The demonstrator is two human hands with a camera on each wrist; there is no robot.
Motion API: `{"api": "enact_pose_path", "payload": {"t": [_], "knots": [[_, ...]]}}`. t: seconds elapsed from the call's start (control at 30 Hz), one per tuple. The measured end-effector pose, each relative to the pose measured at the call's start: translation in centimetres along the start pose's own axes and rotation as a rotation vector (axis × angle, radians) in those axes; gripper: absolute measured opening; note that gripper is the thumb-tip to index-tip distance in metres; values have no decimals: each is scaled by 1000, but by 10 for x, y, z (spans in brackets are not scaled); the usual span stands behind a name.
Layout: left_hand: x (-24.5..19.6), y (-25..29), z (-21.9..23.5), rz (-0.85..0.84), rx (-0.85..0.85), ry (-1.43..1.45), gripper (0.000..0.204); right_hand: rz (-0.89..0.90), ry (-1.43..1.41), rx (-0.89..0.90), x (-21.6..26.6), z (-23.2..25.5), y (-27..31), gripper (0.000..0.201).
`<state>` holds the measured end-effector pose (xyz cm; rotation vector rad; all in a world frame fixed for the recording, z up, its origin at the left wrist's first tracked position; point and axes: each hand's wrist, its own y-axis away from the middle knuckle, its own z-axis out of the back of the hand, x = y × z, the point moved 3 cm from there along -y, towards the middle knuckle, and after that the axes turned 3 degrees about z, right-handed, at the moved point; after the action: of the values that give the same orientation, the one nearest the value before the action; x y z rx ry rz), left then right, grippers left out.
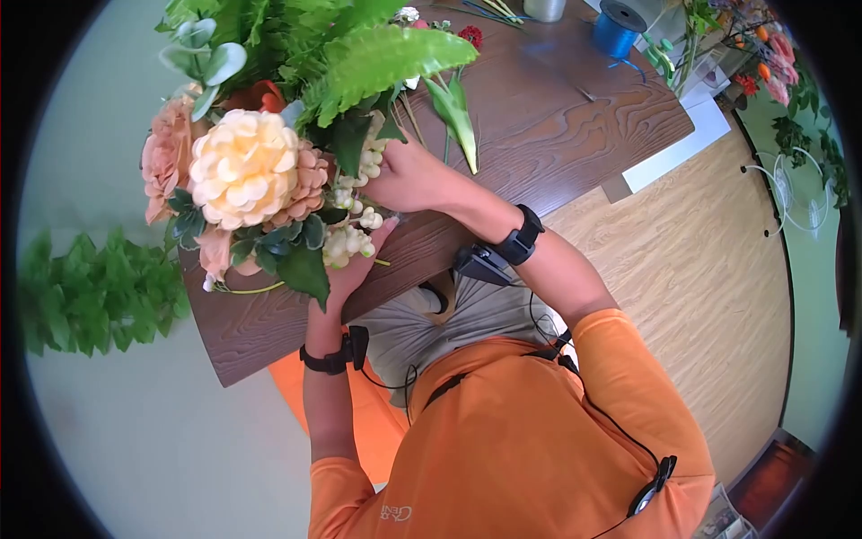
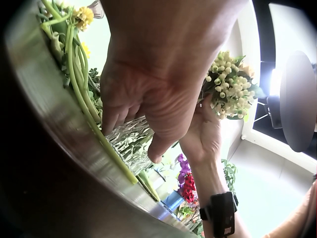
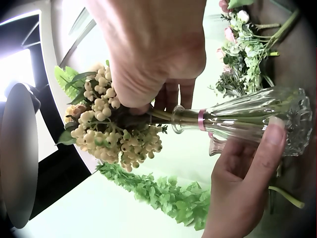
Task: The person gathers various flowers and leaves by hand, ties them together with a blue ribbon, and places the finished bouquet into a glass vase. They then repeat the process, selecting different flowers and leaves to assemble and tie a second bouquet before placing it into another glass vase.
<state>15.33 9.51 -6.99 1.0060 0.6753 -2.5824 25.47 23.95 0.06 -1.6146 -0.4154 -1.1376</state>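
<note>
A clear glass vase (image 3: 242,116) with a pink band (image 3: 201,120) round its neck has stems inside it. My left hand (image 3: 242,191) grips its ribbed body, thumb across the glass. At the mouth, my right hand (image 3: 163,59) holds the stems, just behind clusters of cream berries (image 3: 106,134). Its fingertips are partly hidden by the palm. In the head view, the bouquet shows a large cream flower (image 1: 244,169), dusty pink blooms (image 1: 166,157) and fern leaves (image 1: 386,67). It hides the vase and part of my right hand (image 1: 409,175).
On the dark wooden table (image 1: 557,135) lie a long green leaf (image 1: 455,121) and loose stems. A blue ribbon spool (image 1: 620,29) stands near the far edge. Leafy greenery (image 1: 99,292) hangs at the left; more flowers (image 1: 781,67) stand at the far right.
</note>
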Motion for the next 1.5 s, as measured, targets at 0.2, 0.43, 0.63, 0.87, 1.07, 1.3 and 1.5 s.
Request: {"api": "enact_pose_path", "payload": {"t": [0.2, 0.43, 0.63, 0.87, 1.07, 1.3, 1.5], "knots": [[-1, 2, 3, 27, 68, -9, 39, 129, 12, -20, -3, -1, 0, 20], [13, 8, 3, 242, 264, 128, 67, -181, -76, 25, 5, -2, 11, 19], [-10, 4, 6, 152, 179, -73, 60, 100, -30, -81, -17, -4, 10, 37], [4, 4, 4, -44, -15, -15, 28, 41, -216, -112, -12, 4, 25, 54], [-54, -26, 30, -52, -65, 768, 32, -63, -335, -84, -6, 7, 24, 37], [-66, -31, 58, 9, 65, 1147, 40, -101, -354, 77, 16, -26, 29, 56], [-68, -21, 65, 43, 101, 1248, 42, -39, -300, 107, 29, -37, 25, 57]]}}
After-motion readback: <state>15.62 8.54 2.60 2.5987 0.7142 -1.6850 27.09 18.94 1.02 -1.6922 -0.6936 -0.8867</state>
